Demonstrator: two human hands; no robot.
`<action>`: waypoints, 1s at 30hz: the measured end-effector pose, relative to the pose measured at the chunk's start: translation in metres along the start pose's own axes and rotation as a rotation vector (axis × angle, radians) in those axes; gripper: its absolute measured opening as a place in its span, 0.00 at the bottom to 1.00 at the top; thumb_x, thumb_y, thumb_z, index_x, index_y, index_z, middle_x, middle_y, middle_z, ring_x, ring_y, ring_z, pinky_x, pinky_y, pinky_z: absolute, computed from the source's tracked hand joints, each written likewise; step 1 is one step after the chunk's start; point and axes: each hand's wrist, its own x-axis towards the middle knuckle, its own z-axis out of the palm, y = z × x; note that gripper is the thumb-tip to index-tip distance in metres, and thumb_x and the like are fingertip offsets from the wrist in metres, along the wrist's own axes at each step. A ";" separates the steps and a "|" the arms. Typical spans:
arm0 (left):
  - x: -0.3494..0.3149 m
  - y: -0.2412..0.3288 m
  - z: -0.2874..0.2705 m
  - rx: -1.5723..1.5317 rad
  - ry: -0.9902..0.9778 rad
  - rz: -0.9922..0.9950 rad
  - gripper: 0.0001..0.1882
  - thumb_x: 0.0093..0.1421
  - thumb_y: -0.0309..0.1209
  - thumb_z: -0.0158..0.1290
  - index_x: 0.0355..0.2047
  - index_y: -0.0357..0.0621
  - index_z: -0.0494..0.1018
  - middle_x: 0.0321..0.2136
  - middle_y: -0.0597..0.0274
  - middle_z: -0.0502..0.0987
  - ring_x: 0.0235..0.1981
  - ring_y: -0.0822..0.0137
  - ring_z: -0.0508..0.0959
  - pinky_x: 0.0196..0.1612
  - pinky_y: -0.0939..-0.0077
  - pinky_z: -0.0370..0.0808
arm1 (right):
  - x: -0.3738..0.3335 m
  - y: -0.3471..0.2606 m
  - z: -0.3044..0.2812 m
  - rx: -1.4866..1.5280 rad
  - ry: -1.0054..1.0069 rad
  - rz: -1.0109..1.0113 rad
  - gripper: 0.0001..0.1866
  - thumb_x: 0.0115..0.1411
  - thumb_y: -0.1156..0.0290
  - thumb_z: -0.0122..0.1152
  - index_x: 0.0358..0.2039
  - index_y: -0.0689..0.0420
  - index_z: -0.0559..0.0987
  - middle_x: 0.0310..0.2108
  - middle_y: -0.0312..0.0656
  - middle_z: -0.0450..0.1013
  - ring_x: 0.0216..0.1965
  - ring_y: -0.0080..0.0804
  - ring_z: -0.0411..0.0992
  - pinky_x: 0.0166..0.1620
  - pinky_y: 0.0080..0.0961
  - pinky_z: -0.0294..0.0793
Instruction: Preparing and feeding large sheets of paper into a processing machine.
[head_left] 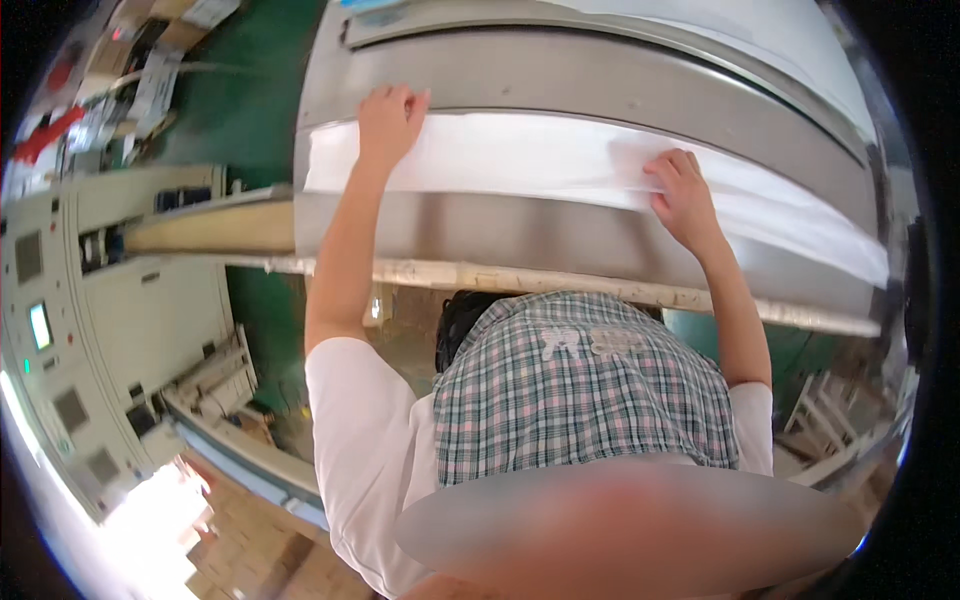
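A long strip of white sheet material [520,150], film or thin paper, lies across a grey metal work surface [470,225]. At the strip's left part, my left hand [390,125] is at its far edge with the fingers curled in. Whether a bit of the sheet is between those fingers is hidden. Farther right, my right hand [685,195] is over the strip. Its fingers are bent, and a gap shows between thumb and forefinger. Around that hand the sheet looks slightly rumpled, and it runs on toward the right end of the surface.
A raised metal bar [600,28] runs along the far side, with more white material [750,40] behind it. The table's worn front edge [480,275] is close to my checked apron [590,390]. Left stands a pale machine cabinet [150,320] with a small screen. Boxes [150,80] lie beyond the green floor [240,80].
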 end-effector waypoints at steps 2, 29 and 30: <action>-0.003 0.019 0.029 0.054 -0.198 -0.172 0.16 0.56 0.41 0.45 0.25 0.41 0.72 0.25 0.48 0.73 0.27 0.48 0.73 0.32 0.59 0.68 | -0.003 0.007 -0.002 -0.035 0.019 0.037 0.14 0.37 0.82 0.53 0.29 0.58 0.68 0.32 0.45 0.63 0.37 0.45 0.62 0.39 0.35 0.65; -0.081 0.079 0.019 0.390 -0.155 -0.491 0.22 0.61 0.48 0.33 0.48 0.53 0.68 0.49 0.56 0.67 0.52 0.48 0.61 0.53 0.58 0.58 | -0.158 0.327 -0.168 -0.523 0.306 0.497 0.17 0.37 0.80 0.55 0.32 0.52 0.72 0.40 0.39 0.64 0.44 0.38 0.65 0.40 0.32 0.71; -0.074 0.097 0.025 0.369 -0.177 -0.506 0.24 0.61 0.50 0.32 0.48 0.55 0.67 0.51 0.56 0.65 0.54 0.47 0.59 0.54 0.54 0.56 | -0.169 0.348 -0.180 -0.584 0.319 0.581 0.17 0.38 0.79 0.56 0.33 0.51 0.72 0.41 0.38 0.64 0.45 0.37 0.64 0.41 0.33 0.71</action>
